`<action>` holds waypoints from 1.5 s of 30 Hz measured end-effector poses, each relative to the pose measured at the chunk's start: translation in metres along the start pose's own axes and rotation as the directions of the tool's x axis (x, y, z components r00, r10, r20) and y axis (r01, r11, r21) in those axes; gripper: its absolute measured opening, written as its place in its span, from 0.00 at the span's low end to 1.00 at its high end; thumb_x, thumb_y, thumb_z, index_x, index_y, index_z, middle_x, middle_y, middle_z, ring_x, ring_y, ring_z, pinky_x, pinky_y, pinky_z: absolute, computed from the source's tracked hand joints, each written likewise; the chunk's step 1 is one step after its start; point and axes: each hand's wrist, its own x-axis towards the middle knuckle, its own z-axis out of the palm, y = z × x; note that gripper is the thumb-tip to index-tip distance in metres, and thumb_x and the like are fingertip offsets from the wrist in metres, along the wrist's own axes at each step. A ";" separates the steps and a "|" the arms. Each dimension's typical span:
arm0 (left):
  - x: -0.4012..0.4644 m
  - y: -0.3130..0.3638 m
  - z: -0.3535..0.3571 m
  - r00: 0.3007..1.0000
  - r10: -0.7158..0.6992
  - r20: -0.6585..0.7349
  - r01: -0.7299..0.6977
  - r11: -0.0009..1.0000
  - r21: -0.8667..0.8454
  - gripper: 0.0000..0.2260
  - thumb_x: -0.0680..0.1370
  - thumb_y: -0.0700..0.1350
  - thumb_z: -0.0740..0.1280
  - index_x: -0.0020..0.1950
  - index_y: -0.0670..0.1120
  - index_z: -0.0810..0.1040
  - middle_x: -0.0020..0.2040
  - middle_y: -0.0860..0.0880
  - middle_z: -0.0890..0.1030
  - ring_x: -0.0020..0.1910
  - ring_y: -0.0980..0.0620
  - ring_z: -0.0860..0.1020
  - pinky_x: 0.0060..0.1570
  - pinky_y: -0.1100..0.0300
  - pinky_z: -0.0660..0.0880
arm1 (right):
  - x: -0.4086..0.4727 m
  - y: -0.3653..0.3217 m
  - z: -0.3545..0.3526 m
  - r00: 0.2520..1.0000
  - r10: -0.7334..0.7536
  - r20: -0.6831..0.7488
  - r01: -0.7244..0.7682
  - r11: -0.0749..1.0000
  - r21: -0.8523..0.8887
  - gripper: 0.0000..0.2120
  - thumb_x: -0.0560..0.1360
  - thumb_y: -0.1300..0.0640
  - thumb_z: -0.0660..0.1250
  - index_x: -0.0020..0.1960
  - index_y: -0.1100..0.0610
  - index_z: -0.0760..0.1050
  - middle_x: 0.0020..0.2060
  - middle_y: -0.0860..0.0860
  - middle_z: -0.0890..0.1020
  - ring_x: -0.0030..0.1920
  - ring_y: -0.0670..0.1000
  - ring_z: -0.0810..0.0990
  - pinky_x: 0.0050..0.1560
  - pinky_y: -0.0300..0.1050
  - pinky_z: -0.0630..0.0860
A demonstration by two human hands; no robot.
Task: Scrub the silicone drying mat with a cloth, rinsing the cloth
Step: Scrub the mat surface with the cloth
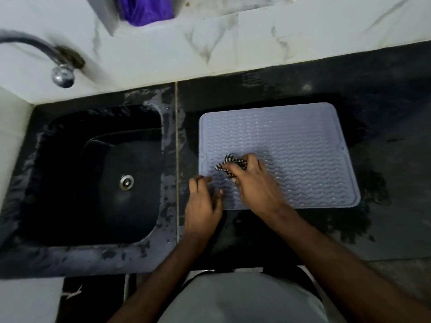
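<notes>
We find the silicone drying mat, pale grey-blue with a wavy ribbed surface and a raised rim, lying flat on the dark stone countertop to the right of the sink. The stone around the mat is wet in patches.

The right hand rests on the near-left part of the mat. Its fingers are curled round a black-and-white striped cloth, bunched small, with the cloth pressed against the ribs. Part of the cloth sticks out past the fingertips toward the mat's left edge.

The left hand sits at the mat's near-left corner. Its fingers are spread and fairly straight, tips touching the mat surface and rim; it has hold of nothing that we can see.

The sink is a dark rectangular basin with a metal drain at its centre. A chrome tap projects from the white marble-patterned wall above the sink's far-left corner. A purple object sits in a recess at the top of the wall; we cannot tell what it is.

We note no brand, label or legible writing on the mat, the cloth or the fittings.
</notes>
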 end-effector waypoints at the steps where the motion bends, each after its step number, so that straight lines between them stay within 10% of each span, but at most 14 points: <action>1: -0.001 -0.002 0.000 1.000 -0.020 -0.011 0.020 0.997 -0.074 0.15 0.80 0.41 0.69 0.64 0.40 0.72 0.61 0.44 0.71 0.51 0.50 0.76 0.51 0.58 0.74 | 0.006 -0.004 0.003 1.000 -0.019 0.018 0.019 1.000 -0.016 0.23 0.78 0.56 0.64 0.70 0.40 0.65 0.59 0.54 0.65 0.60 0.60 0.72 0.46 0.59 0.81; 9: 0.003 -0.018 -0.003 0.995 -0.047 0.083 0.061 0.983 -0.175 0.16 0.77 0.39 0.71 0.62 0.44 0.71 0.57 0.47 0.75 0.50 0.50 0.79 0.53 0.50 0.78 | 0.024 -0.034 0.016 0.972 -0.066 0.224 0.131 0.949 -0.287 0.22 0.76 0.49 0.68 0.69 0.39 0.69 0.59 0.54 0.64 0.63 0.59 0.66 0.51 0.57 0.77; 30: 0.018 0.031 0.034 0.995 -0.075 0.071 0.039 0.907 0.420 0.43 0.73 0.70 0.64 0.76 0.41 0.61 0.68 0.40 0.66 0.65 0.41 0.69 0.58 0.44 0.76 | 0.001 0.026 -0.018 0.979 0.111 0.171 -0.056 0.953 -0.297 0.17 0.76 0.47 0.67 0.64 0.35 0.76 0.58 0.52 0.67 0.62 0.56 0.68 0.58 0.56 0.74; 33: 0.021 0.050 0.053 0.969 0.165 0.182 -0.196 0.966 0.169 0.41 0.73 0.53 0.70 0.80 0.40 0.57 0.78 0.38 0.60 0.77 0.39 0.60 0.71 0.39 0.66 | 0.004 0.031 -0.020 0.978 0.124 0.169 -0.076 0.962 -0.262 0.14 0.80 0.52 0.62 0.64 0.47 0.77 0.61 0.52 0.68 0.64 0.56 0.68 0.59 0.57 0.74; 36: 0.023 0.054 0.069 0.934 0.169 0.314 -0.134 0.982 -0.130 0.49 0.73 0.50 0.74 0.82 0.40 0.45 0.83 0.44 0.47 0.82 0.47 0.44 0.79 0.41 0.48 | 0.007 0.034 -0.020 0.981 0.110 0.161 -0.068 0.967 -0.245 0.15 0.80 0.54 0.62 0.65 0.52 0.77 0.65 0.52 0.68 0.66 0.57 0.68 0.60 0.57 0.73; 41: 0.020 0.051 0.081 0.965 0.119 0.235 -0.104 0.992 -0.075 0.57 0.71 0.60 0.72 0.79 0.52 0.29 0.80 0.56 0.31 0.81 0.52 0.37 0.79 0.41 0.45 | -0.003 0.045 -0.021 0.984 0.098 0.150 -0.057 0.964 -0.259 0.11 0.79 0.51 0.63 0.55 0.46 0.82 0.61 0.52 0.69 0.63 0.57 0.68 0.59 0.57 0.73; 45: 0.024 0.066 0.084 0.957 0.026 0.287 -0.046 0.997 0.062 0.54 0.68 0.66 0.65 0.82 0.53 0.35 0.83 0.44 0.37 0.82 0.45 0.37 0.78 0.36 0.47 | -0.015 0.064 -0.027 0.978 0.190 0.091 -0.154 0.938 -0.309 0.12 0.77 0.51 0.64 0.58 0.47 0.81 0.64 0.54 0.67 0.64 0.59 0.67 0.57 0.57 0.71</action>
